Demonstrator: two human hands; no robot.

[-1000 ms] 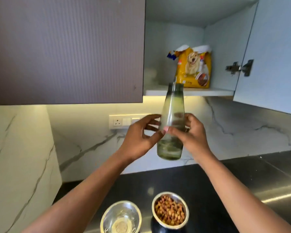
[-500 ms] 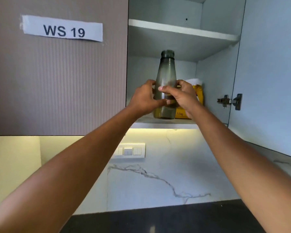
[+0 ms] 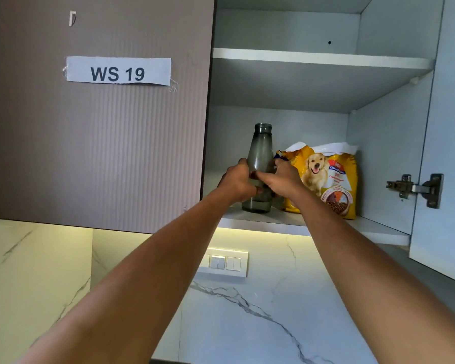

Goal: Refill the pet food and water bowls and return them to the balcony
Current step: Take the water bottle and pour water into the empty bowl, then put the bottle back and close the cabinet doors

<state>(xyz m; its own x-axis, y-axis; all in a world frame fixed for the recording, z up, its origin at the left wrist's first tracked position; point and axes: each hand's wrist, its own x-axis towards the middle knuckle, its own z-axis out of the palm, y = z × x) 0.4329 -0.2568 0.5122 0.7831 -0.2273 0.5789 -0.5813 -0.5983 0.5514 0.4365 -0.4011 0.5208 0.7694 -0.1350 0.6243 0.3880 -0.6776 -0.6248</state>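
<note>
Open wall cupboard, lower shelf: smoky translucent bottle now set down upright near its front edge.
Raised from counter height a second ago, it is clasped by left hand and right hand beside the glossy yellow food bag; pouring is judged finished, bowls unseen.

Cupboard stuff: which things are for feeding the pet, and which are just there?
For the job:
- grey bottle, standing on the lower shelf, held by left hand and right hand
- yellow dog food bag beside it

Just there:
- WS 19 label
- wall switches
- door hinge
</note>
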